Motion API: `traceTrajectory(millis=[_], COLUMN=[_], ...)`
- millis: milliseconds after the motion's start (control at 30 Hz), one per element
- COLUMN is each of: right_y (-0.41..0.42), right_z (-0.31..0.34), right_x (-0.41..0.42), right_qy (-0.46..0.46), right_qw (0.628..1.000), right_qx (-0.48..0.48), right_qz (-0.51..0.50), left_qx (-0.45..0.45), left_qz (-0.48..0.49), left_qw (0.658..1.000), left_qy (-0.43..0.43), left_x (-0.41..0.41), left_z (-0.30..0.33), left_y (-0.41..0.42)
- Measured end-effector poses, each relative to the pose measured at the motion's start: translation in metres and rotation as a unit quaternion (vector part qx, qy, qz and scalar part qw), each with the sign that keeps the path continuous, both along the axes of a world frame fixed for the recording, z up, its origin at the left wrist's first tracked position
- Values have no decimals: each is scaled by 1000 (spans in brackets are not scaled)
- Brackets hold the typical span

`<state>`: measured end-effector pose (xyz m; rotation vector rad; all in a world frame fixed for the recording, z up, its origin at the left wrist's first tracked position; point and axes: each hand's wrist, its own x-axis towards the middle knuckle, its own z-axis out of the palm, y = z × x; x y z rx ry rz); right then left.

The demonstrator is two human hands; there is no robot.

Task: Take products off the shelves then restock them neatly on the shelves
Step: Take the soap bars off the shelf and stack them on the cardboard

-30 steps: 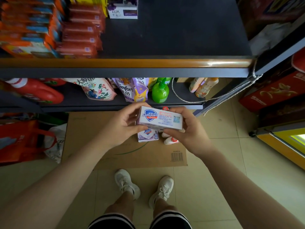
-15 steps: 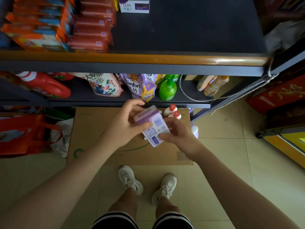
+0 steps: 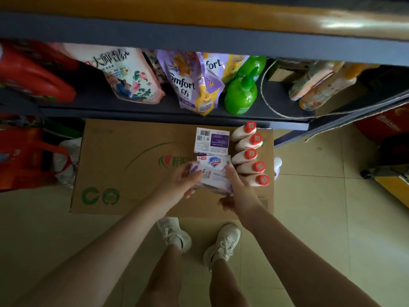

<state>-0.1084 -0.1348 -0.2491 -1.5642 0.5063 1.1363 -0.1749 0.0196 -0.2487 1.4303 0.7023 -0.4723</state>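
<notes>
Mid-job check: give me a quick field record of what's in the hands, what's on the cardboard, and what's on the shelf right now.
held item: purple soap box, blurred
left hand: grips the box's left end
right hand: grips the box's right end
cardboard sheet: flat on the floor below the shelf
on cardboard: two more soap boxes, one barcode side up; row of five red-capped bottles lying beside them
lower shelf: Comfort pouches, green bottle

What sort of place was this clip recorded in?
Probably a small grocery or household-goods shop: a dark shelf stocked with Comfort softener pouches, plus red-capped bottles and soap boxes laid on a flattened carton.
</notes>
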Motion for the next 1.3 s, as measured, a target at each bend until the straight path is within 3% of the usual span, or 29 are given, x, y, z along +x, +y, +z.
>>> traceTrajectory(millis=[100, 233, 367, 500, 600, 700, 767, 867, 933, 967, 1067, 1133, 1200, 1300], right_y=[12, 19, 16, 8, 2, 9, 24, 57, 78, 89, 123, 145, 168, 199], right_z=[-16, -38, -62, -48, -17, 31, 71, 138, 176, 190, 216, 213, 204, 184], right_x=[6, 9, 12, 18, 22, 43, 67, 98, 113, 120, 147, 172, 196, 228], right_qy=[44, 23, -45, -79, -140, -225, -313, -425, -427, -428, -492, -561, -629, -648], right_qw=[999, 996, 982, 984, 966, 949, 929, 891, 887, 881, 844, 814, 751, 696], right_qx=[-31, -67, -138, -134, -128, -98, -67, -9, 61, 91, 93, 3, -125, -189], right_qz=[2, 62, 120, 91, 177, 197, 184, 161, 163, 181, 190, 152, 155, 247], left_qx=[67, 141, 175, 167, 224, 340, 421, 573, 642, 666, 704, 705, 702, 689], left_qz=[-44, -62, -56, -60, -106, -86, -62, -94, -106, -109, -166, -220, -230, -213], left_qw=[996, 979, 981, 980, 966, 936, 895, 756, 669, 643, 613, 612, 615, 628], left_qy=[36, 134, 70, 92, 66, -13, -135, -303, -358, -362, -319, -283, -276, -293], left_x=[1, 19, 33, 36, 31, 33, 42, 60, 76, 85, 110, 122, 131, 138], left_z=[-19, -44, -76, -80, -61, -18, 26, 91, 128, 143, 164, 166, 168, 167], left_y=[8, 2, -10, -14, -1, 27, 51, 94, 123, 137, 169, 177, 179, 182])
